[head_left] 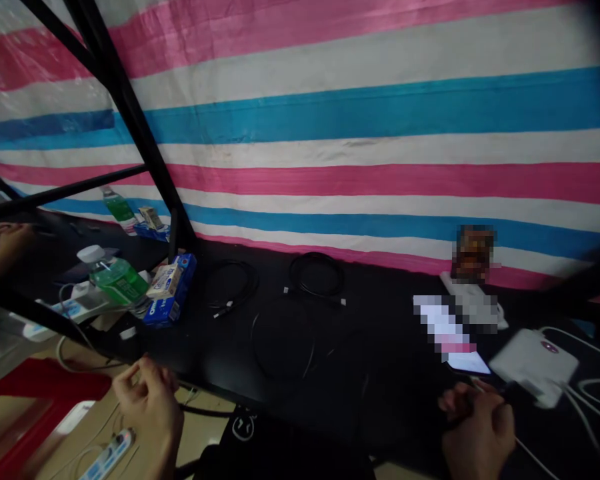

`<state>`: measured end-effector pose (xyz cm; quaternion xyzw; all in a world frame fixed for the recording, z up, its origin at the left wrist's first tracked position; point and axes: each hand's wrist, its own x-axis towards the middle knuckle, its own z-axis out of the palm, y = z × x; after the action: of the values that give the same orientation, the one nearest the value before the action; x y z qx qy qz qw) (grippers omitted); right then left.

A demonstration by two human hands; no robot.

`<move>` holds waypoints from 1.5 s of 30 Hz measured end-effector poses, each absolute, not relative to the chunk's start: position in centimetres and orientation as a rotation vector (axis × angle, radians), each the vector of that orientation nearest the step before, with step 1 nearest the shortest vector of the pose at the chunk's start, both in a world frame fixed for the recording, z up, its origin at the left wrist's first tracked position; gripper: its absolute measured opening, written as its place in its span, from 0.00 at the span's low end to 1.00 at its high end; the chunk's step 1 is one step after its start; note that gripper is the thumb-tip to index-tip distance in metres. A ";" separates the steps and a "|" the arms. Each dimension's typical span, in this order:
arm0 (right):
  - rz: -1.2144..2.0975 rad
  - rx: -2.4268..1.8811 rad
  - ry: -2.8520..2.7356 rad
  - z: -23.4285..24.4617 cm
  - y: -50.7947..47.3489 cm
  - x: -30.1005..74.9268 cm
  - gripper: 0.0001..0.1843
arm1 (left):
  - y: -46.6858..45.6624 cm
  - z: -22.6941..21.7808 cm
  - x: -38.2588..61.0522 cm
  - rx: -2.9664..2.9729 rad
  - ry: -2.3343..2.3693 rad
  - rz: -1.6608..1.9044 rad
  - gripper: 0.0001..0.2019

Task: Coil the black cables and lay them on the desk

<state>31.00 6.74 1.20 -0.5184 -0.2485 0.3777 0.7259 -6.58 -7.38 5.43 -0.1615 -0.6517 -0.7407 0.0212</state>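
My right hand (477,427) is closed at the lower end of a lit phone (467,360) that lies on the black table. A thin white cable (535,457) runs out of this hand toward the lower right, and its tip shows near the phone's end. Beyond the table's front edge, my left hand (147,400) is held up at the lower left with its fingers curled together. Whatever may be between those fingers is hidden. Coiled black cables (317,293) (233,283) with pale plugs lie on the table between my hands.
A white adapter-like block (535,363) with cables lies at the right. At the left are a green-liquid bottle (120,280), a blue box (163,310) and a power strip (65,313). Black frame bars (135,123) slant upward. Another person's hands (7,240) appear far left.
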 end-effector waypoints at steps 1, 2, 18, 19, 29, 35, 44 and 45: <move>0.856 -1.150 -0.570 1.2 6.6 30.7 0.20 | -7.4 5.0 -6.6 -0.534 -2.072 -2.284 0.11; 0.885 -1.160 -0.597 1.2 6.5 30.3 0.19 | -7.3 4.5 -6.5 -0.549 -2.121 -2.266 0.12; 0.497 -1.277 -2.018 -0.7 2.5 18.3 0.28 | -2.9 3.3 0.0 -1.377 -2.831 -1.974 0.31; 0.508 -1.258 -2.027 -0.5 2.3 18.4 0.28 | -2.9 3.2 0.5 -1.366 -2.798 -1.940 0.34; 1.343 -1.113 -1.367 2.8 -2.9 21.7 0.32 | -7.7 5.4 3.8 -1.771 -2.700 -2.202 0.20; 1.443 -1.121 -1.219 5.6 -7.2 23.4 0.20 | -11.9 9.1 5.4 -1.966 -2.698 -2.217 0.14; 1.491 -0.836 -0.754 7.8 -8.5 24.0 0.12 | -13.8 9.6 5.7 -1.800 -2.457 -2.653 0.14; 1.480 -0.814 -0.742 8.1 -8.6 23.7 0.12 | -13.8 9.5 5.6 -1.781 -2.464 -2.662 0.14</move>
<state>23.74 -8.63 8.11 -0.3516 -0.3208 0.6395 0.6037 5.55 -13.77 9.54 -0.3970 -0.5491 -0.5932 -0.4348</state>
